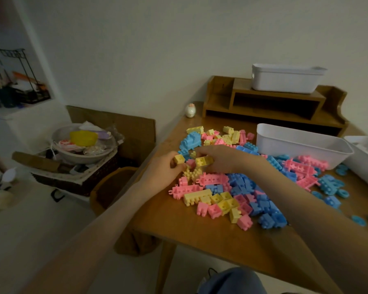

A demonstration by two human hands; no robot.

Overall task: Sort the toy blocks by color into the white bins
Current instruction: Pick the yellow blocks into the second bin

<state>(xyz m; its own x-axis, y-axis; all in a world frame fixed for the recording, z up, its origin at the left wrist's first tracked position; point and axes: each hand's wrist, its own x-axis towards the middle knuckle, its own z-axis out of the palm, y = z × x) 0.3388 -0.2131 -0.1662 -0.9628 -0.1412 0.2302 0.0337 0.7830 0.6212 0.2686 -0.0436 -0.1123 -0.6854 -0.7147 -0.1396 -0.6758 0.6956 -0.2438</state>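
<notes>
Toy blocks (212,179) of pastel plastic, pink, yellow and blue, lie in one loose heap on the brown wooden surface (200,236), too many to count, spreading left of and in front of the middle white plastic bin (295,145). Three such bins show: this one, a second bin (363,164) just beside its right end, and a third bin (285,80) behind it on a wooden desk shelf (274,96). Left of the middle bin two hands meet over the heap: the left hand (164,166) pinches one small yellow cube block (179,159) in curled fingers, and the right hand (223,158) curls its fingers round one longer yellow block (204,161).
</notes>
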